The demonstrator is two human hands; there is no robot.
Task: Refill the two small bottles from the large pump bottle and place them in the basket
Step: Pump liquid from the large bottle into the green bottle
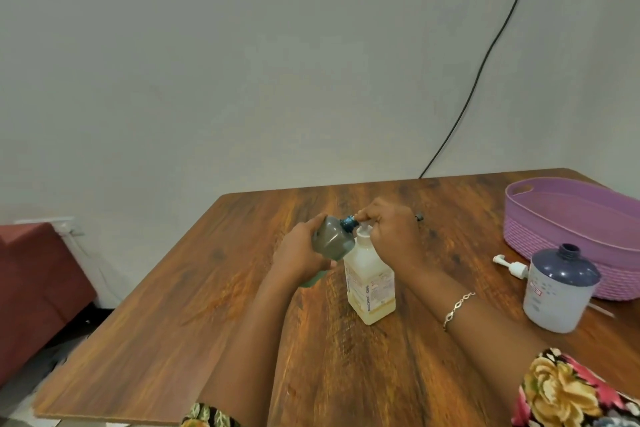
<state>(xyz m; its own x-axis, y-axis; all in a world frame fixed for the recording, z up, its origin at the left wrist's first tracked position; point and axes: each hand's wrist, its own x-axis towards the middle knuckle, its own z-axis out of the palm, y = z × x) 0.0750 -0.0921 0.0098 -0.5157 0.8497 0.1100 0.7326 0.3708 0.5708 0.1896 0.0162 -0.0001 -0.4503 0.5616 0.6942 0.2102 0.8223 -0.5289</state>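
Head view. A translucent green small bottle (332,240) is held above the table (221,329), gripped round its body by the left hand (300,255). Its long axis is tilted, and its blue threaded neck points up and right, just over the mouth of a cream small bottle (370,284). That bottle stands upright at mid-table; its label bears blue vertical lettering too blurred to read. The right hand (391,236) curls its fingers at the two mouths; what it grips cannot be told. To the right stands the uncapped large bottle (557,291), its label illegible, with the pump (512,266) lying beside it and the purple basket (540,236) behind.
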